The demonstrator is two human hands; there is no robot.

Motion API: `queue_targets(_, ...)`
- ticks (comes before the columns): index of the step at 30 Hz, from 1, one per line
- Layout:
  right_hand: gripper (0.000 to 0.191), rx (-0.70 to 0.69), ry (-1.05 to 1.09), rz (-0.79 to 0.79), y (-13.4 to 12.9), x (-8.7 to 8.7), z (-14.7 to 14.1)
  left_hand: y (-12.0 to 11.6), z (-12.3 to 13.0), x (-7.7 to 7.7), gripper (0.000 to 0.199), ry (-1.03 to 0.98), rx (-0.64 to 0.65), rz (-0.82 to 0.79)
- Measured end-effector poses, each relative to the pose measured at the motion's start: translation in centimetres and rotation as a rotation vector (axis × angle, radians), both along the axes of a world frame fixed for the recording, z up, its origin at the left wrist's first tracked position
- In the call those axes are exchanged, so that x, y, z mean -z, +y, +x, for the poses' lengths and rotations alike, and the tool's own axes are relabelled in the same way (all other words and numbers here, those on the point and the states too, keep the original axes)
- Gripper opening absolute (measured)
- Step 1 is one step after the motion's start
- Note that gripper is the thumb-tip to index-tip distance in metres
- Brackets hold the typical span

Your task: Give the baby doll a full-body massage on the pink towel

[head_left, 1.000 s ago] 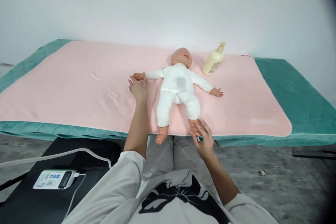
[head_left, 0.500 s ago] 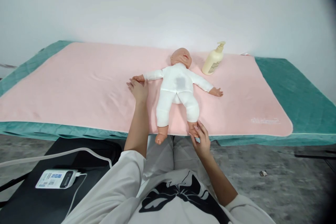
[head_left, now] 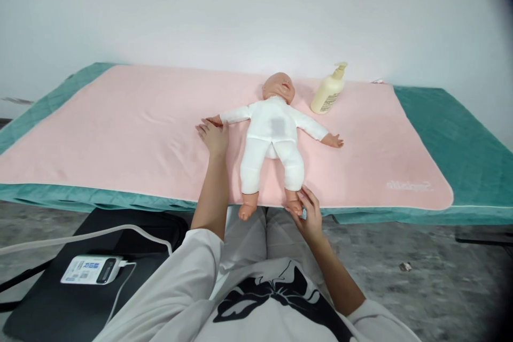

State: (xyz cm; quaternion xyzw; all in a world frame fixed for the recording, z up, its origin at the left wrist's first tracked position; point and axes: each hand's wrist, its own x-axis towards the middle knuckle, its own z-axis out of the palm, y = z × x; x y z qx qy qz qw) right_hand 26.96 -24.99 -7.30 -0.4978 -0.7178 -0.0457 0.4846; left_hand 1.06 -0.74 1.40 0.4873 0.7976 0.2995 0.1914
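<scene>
A baby doll (head_left: 272,127) in a white cloth body lies on its back on a pink mat (head_left: 132,133), its head toward the wall and its feet at the near edge. Beside the doll's hand on the left, my left hand (head_left: 215,136) rests on the mat, fingers spread and the thumb near the doll's wrist. My right hand (head_left: 311,219) has its thumb and fingers around the doll's bare foot (head_left: 294,203) on the right. The doll's other foot (head_left: 247,207) is free at the mat's edge.
A cream pump bottle (head_left: 328,91) stands to the right of the doll's head. Green padding (head_left: 452,133) shows around the mat. On a black chair (head_left: 48,315) at the lower left lies a white power bank (head_left: 91,270) with a cable. A white wall rises behind.
The view has shifted slightly. My right hand's fingers and thumb have come a little closer around the doll's foot. My left hand stays beside the doll's hand.
</scene>
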Motion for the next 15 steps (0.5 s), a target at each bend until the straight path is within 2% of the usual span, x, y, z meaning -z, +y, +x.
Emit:
queue_targets(11, 0.077, -0.009, -0.021, -0.069, -0.3, 0.2, 0.3, 0.2, -0.2, 0.6, 0.089, -0.074, -0.005, 0.111)
queue_targets(15, 0.079, -0.063, -0.053, -0.072, -0.5, 0.5, 1.1, 0.0, -0.2, 0.6, 0.087, -0.076, 0.02, 0.135)
